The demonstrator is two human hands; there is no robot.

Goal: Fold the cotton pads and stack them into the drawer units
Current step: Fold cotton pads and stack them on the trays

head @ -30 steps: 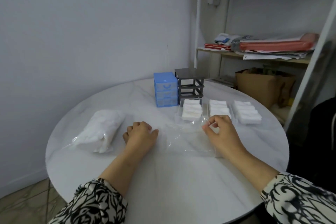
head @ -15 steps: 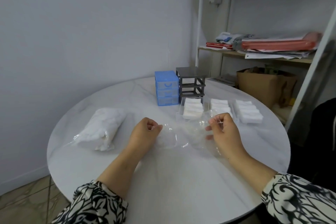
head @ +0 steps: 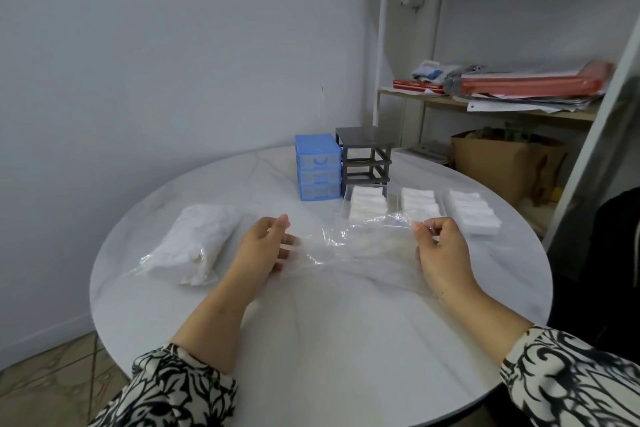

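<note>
- Illumination was soft, even and moderately bright, with a cool cast on the wall (head: 156,45).
- Shadows on the round white table (head: 329,340) were faint.
- Pale sheen showed on the clear plastic bag (head: 349,246).
- Wide-angle distortion bent the shelf upright (head: 595,135); detail was slightly soft.

Round white marble table (head: 311,357): bagged pads (head: 194,243), blue drawer unit (head: 317,166), dark frame (head: 365,156), three pad-filled drawers (head: 420,203), clear plastic (head: 353,246)

Cardboard box (head: 498,163) beside cluttered shelf (head: 485,104)
</note>
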